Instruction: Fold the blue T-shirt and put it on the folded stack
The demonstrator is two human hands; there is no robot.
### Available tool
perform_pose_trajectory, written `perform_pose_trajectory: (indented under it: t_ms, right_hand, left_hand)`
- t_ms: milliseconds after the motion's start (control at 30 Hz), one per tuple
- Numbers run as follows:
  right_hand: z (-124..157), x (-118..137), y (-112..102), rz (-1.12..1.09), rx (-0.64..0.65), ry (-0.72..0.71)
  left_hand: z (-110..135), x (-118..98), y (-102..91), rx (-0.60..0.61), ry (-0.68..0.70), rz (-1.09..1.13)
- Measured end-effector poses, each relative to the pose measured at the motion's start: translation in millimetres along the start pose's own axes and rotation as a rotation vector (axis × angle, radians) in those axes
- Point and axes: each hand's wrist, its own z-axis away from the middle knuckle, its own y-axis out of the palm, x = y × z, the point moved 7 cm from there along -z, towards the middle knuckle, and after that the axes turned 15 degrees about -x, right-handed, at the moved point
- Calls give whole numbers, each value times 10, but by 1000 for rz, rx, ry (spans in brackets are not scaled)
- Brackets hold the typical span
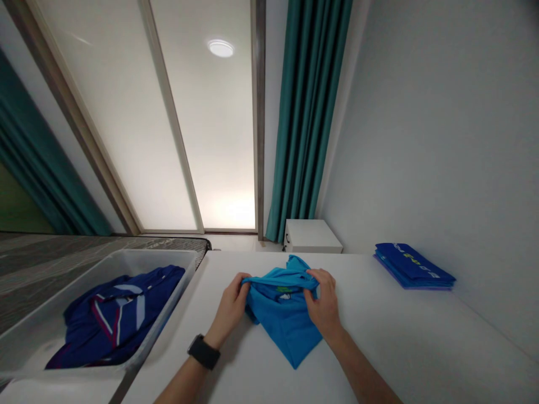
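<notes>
Beside the bench's (pixel 379 336) left edge, dark blue clothing (pixel 126 314) is contained in a clear bin (pixel 168 258). Near the bench's middle, a bright blue garment (pixel 286 331) is pinched by both the left hand (pixel 234 294) and right hand (pixel 323 303). Beyond the far edge, a white cabinet (pixel 314 234) is seen. Toward the far right corner, folded blue fabrics (pixel 415 266) are stacked near the wall (pixel 442 140).

The bottom edge cuts off 2 forearms (pixel 181 381) and the white table (pixel 366 303); the left edge crops the plastic bin (pixel 33 320). Neither the left hand (pixel 233 296) nor the right hand (pixel 323 300) shows all 5 fingers in full. Folds partly cover the print (pixel 285 295) inside the blue cloth (pixel 286 328) (its letters are too small to read).
</notes>
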Motion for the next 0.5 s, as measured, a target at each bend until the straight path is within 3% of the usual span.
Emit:
perform_pose_trajectory:
  t_ms: [100,200,367,433,500]
  right_hand:
    - [73,124,53,-71,25,-15]
    - [159,242,111,-125,81,-9]
    - [368,328,341,-57,418,-8]
    - [444,332,421,15,556,-29]
    - [480,341,463,85,626,-80]
  left_hand:
    - [-50,54,-83,-131,-68,168]
    - [-39,140,-93,-201,-229,352]
    - [-11,271,-88,-267,-465,527]
    - [-24,272,-89,-238,-435,450]
    - [-45,206,-97,-198,-276,289]
